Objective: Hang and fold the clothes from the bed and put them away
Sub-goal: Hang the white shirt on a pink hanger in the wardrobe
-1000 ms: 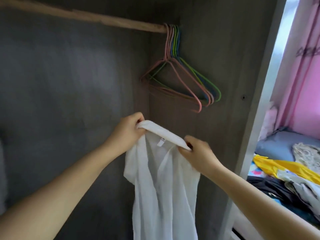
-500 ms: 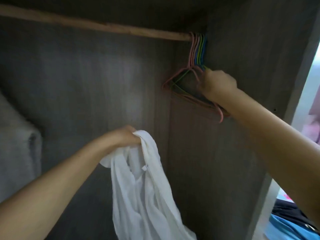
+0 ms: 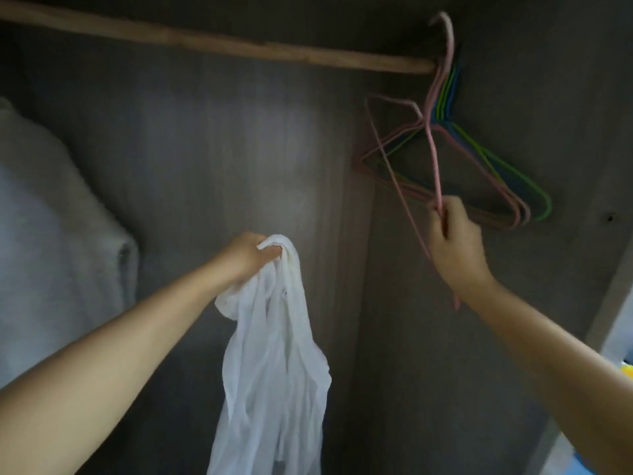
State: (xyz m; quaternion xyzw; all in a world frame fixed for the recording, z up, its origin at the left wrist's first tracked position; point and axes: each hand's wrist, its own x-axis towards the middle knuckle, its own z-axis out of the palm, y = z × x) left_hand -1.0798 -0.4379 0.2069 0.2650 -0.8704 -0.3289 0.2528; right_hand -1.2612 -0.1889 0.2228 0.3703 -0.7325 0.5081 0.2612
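My left hand (image 3: 248,257) grips the bunched collar of a white shirt (image 3: 274,368), which hangs limp inside the open wardrobe. My right hand (image 3: 454,240) grips a pink wire hanger (image 3: 432,145) by its lower part. That hanger is tilted, and its hook pokes up above the wooden rail (image 3: 219,42) at the rail's right end. Several other hangers (image 3: 496,180), pink, green and blue, hang bunched on the rail against the right wall.
A grey garment (image 3: 51,234) hangs at the left side of the wardrobe. The dark wood-grain back panel (image 3: 222,159) fills the middle. The wardrobe's right wall edge (image 3: 613,303) stands at the far right, with a sliver of bright bedding below it.
My right hand has pulled one pink hanger out of the bunch and lifted it off the rail, moving down and toward me. My left hand still holds the shirt alone.
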